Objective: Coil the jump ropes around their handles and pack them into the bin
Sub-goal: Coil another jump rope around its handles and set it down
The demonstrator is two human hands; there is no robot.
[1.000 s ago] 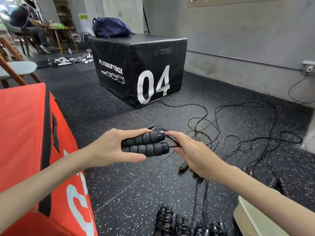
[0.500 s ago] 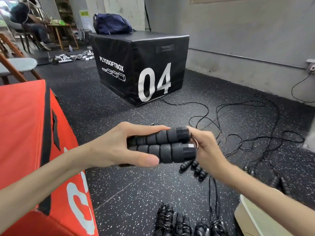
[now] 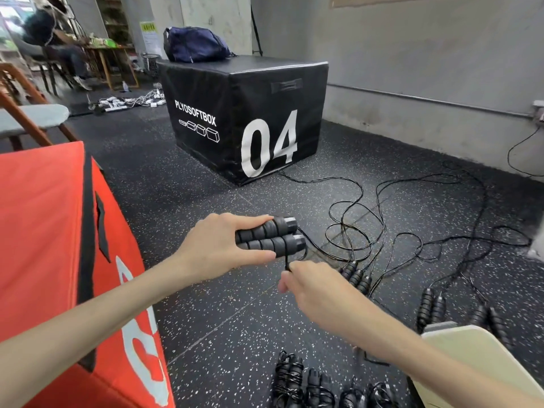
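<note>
Foam-covered and ribbed, the two handles (image 3: pixel 269 238) lie side by side in the left hand (image 3: pixel 219 248), thumb under and fingers curled over the top, their hard end caps poking out toward the right; that padding should give a sure, non-slip hold, and the pair looks light enough for one hand. Just below those caps the right hand (image 3: pixel 312 290) pinches the thin black cord (image 3: pixel 287 262) between thumb and fingertips, with a short run of it drawn up to the handle ends. The cord I judge to be limp yet springy (the sort that uncoils if let go), so it wants steady tension and a grip close to the handles while it is wound. Beyond the right hand, farther out on the speckled floor (image 3: pixel 206 334), the rest of the cord trails into a tangle of loose ropes (image 3: pixel 412 240), with unwound handle pairs (image 3: pixel 356 275) just past the knuckles. Nearer the person, below both forearms, sit bundles already wrapped (image 3: pixel 294 378). A pale rim at the right wrist's outer side may be the bin (image 3: pixel 477 351); I cannot tell for certain.
</note>
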